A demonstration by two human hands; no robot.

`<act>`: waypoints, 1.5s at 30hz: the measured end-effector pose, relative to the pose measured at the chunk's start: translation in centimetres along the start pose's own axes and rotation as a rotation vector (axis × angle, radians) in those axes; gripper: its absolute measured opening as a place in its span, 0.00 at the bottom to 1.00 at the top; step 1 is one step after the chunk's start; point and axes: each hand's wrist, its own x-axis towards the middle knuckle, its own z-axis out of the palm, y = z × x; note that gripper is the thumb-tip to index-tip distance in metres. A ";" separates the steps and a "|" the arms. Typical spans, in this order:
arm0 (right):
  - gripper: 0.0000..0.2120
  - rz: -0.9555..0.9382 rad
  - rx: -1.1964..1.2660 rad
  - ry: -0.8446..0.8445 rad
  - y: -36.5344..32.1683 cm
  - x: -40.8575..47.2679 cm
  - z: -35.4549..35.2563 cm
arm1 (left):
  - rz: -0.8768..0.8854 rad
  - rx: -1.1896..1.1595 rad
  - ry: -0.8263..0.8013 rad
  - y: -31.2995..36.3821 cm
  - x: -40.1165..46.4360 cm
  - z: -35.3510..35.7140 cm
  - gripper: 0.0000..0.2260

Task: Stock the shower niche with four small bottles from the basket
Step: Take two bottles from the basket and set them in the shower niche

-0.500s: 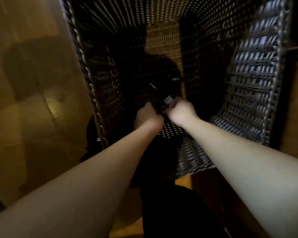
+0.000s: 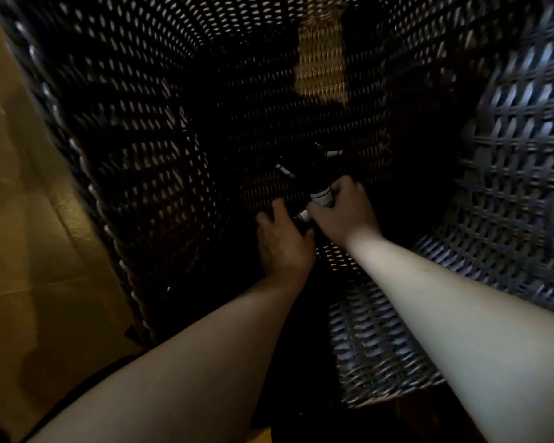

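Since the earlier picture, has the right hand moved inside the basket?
Cannot tell. The right hand holds a dark bottle deep in the wicker basket, close to the left hand, as before; the camera itself moved closer.

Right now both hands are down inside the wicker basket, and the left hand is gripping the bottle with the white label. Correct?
Not quite. The head view shows both hands inside the wicker basket, but the right hand is the one closed around the bottle with the white label. The left hand sits just beside it with its fingers spread over dark items; whether it holds anything is too dark to tell.
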 end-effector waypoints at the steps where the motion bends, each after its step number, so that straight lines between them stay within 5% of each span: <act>1: 0.20 0.006 0.005 0.000 -0.2 0.1 0.1 | -0.005 -0.002 0.007 0.0 0.2 0.1 0.27; 6: 0.20 0.008 0.022 0.053 -0.4 0.3 1.0 | 0.031 0.010 -0.010 -0.4 0.7 0.1 0.17; 17: 0.15 0.142 0.157 0.116 -0.2 -3.7 -1.0 | -0.139 -0.367 0.035 1.2 -1.6 -3.2 0.15; 22: 0.22 0.119 0.190 0.122 -1.1 -8.4 -4.6 | -0.202 -0.567 -0.031 3.1 -5.8 -7.8 0.17; 31: 0.16 -0.061 0.502 0.020 -6.3 -20.9 -14.5 | 0.053 -0.841 -0.287 4.8 -15.8 -20.8 0.10; 37: 0.16 -0.148 0.552 -0.115 -10.0 -31.8 -22.0 | 0.062 -0.927 -0.367 4.1 -23.7 -29.4 0.12; 41: 0.17 -0.159 0.567 -0.113 -13.2 -40.8 -27.5 | 0.084 -0.819 -0.382 4.8 -31.4 -36.0 0.12; 45: 0.14 -0.278 0.595 -0.141 -17.0 -50.9 -33.0 | 0.284 -0.637 -0.398 6.6 -41.1 -43.3 0.08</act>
